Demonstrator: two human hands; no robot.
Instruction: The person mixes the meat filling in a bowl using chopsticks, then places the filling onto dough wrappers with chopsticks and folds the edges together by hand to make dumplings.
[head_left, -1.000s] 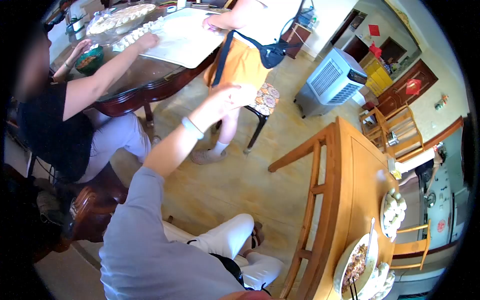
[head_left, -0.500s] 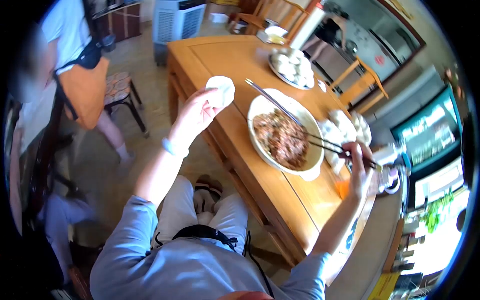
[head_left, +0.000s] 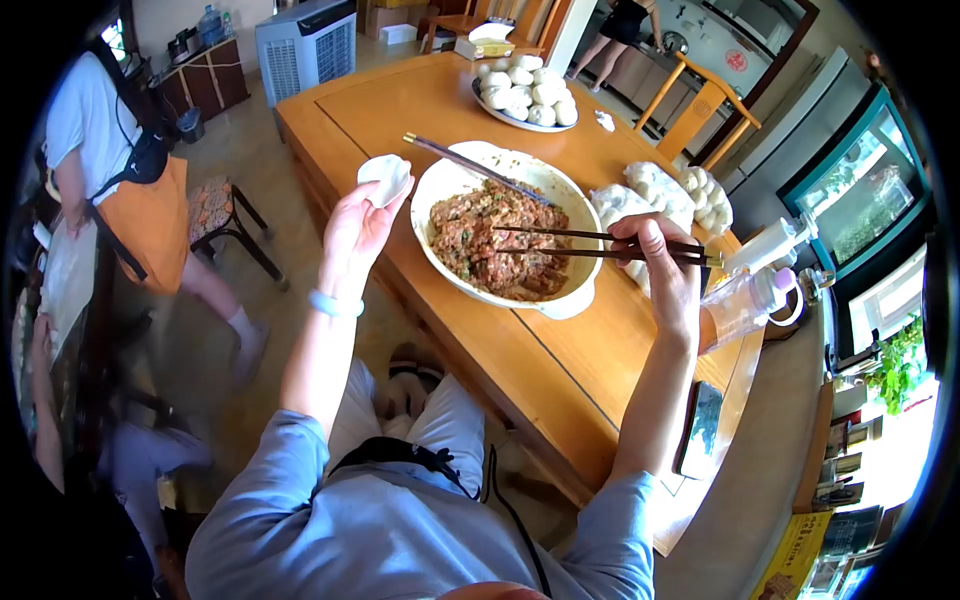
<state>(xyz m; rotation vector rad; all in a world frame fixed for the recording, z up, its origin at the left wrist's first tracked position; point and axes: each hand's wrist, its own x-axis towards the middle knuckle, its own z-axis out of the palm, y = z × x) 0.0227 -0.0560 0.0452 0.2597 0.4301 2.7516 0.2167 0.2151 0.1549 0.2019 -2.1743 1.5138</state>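
My left hand (head_left: 357, 230) holds a round white dough wrapper (head_left: 385, 178), slightly cupped, just left of the bowl. In my right hand (head_left: 665, 265) is a pair of dark chopsticks (head_left: 575, 233), with their tips at the minced meat filling (head_left: 480, 240). The filling lies in a large white bowl (head_left: 572, 306) on the table. A second pair of chopsticks (head_left: 462, 160) leans across the bowl's far rim, its lower ends in the filling.
On the wooden table (head_left: 560, 365) are a plate of white buns (head_left: 530, 95), bagged buns (head_left: 655, 190), a clear bottle (head_left: 740, 300) and a phone (head_left: 702, 425). A person in an orange garment (head_left: 150, 220) stands at left by a stool (head_left: 212, 200). Another person (head_left: 625, 30) stands in the kitchen.
My view has shifted, so the table sits further left and up. The wrapper is nearer the bowl and more cupped. My right hand still holds the chopsticks at the filling.
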